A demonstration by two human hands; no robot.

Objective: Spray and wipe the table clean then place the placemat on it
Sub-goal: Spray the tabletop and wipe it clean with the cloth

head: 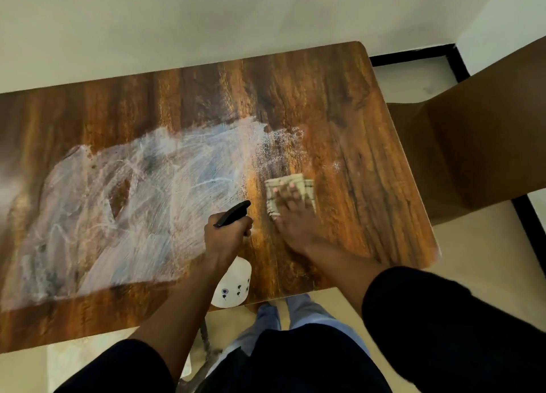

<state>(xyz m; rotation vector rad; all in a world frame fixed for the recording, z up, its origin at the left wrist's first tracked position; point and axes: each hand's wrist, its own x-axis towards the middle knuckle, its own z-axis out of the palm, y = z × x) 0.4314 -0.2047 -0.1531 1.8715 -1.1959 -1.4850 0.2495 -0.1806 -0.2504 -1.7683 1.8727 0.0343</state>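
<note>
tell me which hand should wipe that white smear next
Right. The right hand already presses flat on the cloth just beside the white smear, while the left hand is busy holding the spray bottle.

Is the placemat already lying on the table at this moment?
No, the table holds only white smears, with the left hand gripping the spray bottle and the right hand pressing the cloth.

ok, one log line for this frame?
phase: wiping | left hand: grips sprayer | right hand: presses cloth on table | smear: remains | placemat: unseen
</note>
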